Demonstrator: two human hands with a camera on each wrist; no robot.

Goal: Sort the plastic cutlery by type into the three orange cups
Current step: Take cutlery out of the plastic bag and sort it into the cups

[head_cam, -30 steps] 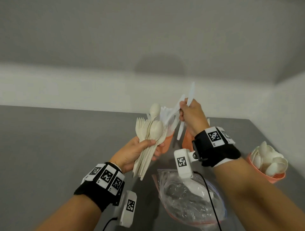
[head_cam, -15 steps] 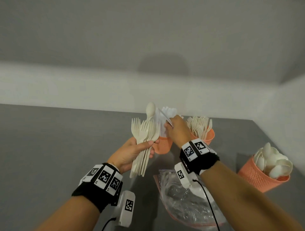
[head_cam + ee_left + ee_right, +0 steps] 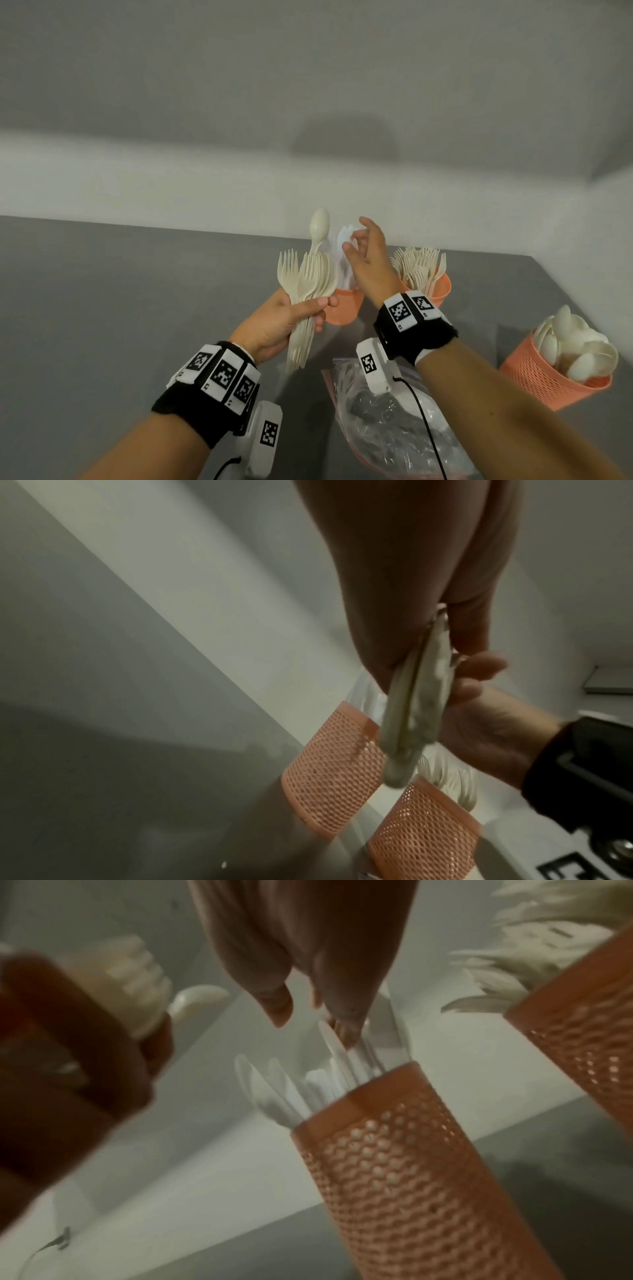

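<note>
My left hand (image 3: 291,317) grips a bundle of cream forks and spoons (image 3: 308,284) upright; one spoon (image 3: 319,224) sticks up above the rest. In the left wrist view the bundle's handles (image 3: 411,710) hang below my palm. My right hand (image 3: 368,260) hovers with relaxed, empty fingers over the knife cup (image 3: 342,306), an orange mesh cup holding white knives (image 3: 329,1074). Fingertips (image 3: 279,1010) hang just above the knife tips. The fork cup (image 3: 436,293) stands to its right, the spoon cup (image 3: 548,373) nearer on the far right.
A clear plastic zip bag (image 3: 387,421) lies on the grey table (image 3: 120,308) under my right forearm. A white wall band (image 3: 137,192) runs behind the cups. The table's right edge passes close behind the spoon cup.
My right hand lowered the white knives into the knife cup and let them go; its fingers now hang loose above it. The left hand kept holding its bundle.
</note>
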